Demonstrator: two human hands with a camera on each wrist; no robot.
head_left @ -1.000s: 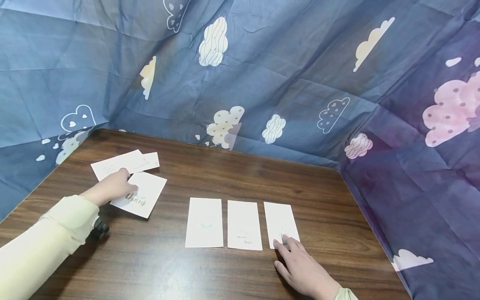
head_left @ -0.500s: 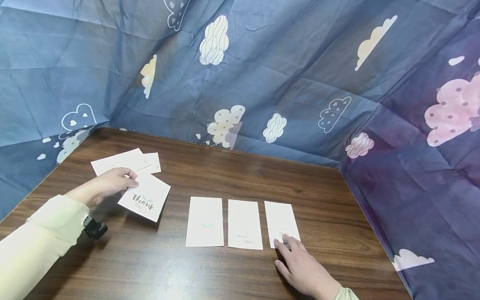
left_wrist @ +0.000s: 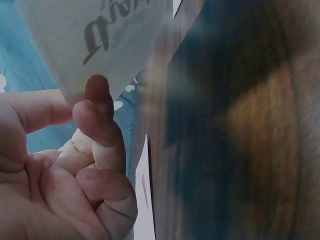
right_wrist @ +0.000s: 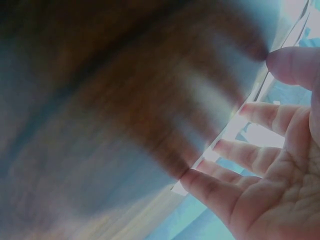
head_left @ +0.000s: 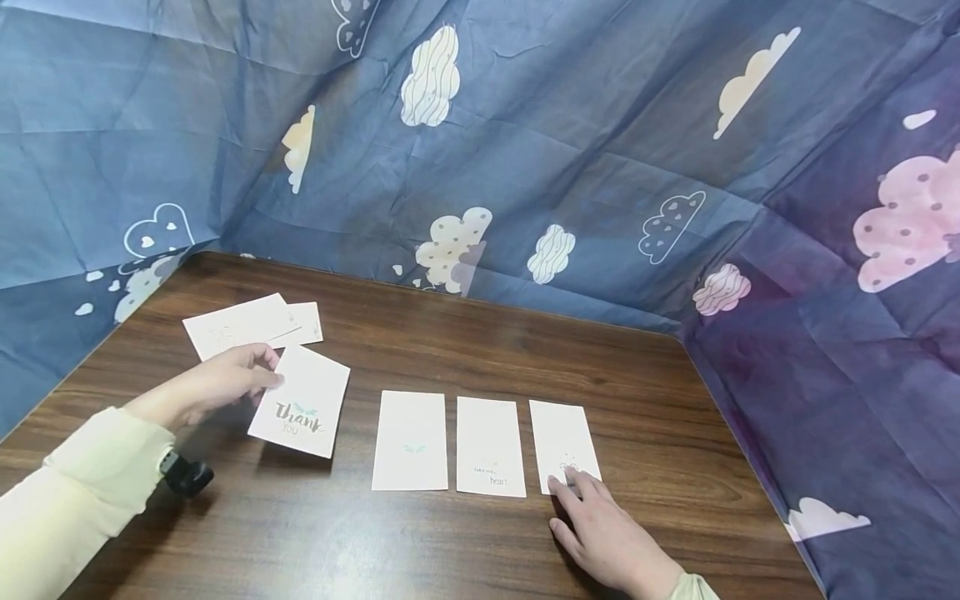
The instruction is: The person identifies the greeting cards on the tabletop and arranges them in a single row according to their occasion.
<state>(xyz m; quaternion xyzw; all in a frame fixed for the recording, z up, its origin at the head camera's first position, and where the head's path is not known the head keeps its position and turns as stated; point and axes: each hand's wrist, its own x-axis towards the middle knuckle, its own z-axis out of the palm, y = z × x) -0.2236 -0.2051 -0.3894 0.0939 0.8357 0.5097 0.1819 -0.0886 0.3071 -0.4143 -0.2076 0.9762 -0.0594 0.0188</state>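
Note:
My left hand [head_left: 228, 382] pinches a white "Thank you" card [head_left: 306, 396] by its left edge, between thumb and fingers. The card is raised off the table, with its shadow below; the left wrist view shows the pinch at a corner of this card [left_wrist: 107, 50]. My right hand [head_left: 603, 529] rests with spread fingers on the lower end of the rightmost card [head_left: 562, 442] in a row. Beside that one lie a "take me heart" card [head_left: 489, 442] and a card with a small green leaf print [head_left: 409, 437]. In the right wrist view, the right hand's fingertips [right_wrist: 245, 109] touch down at the card.
Behind the left hand, white cards [head_left: 240, 323] overlap on the table, one partly covering another card [head_left: 306, 321]. The brown wooden table [head_left: 450, 333] is bounded by a blue cloud-print cloth [head_left: 360, 167] at the back and sides.
My left hand has lifted the "Thank you" card off the table beside the overlapping cards and carried it slightly right and nearer. The right hand stays in place.

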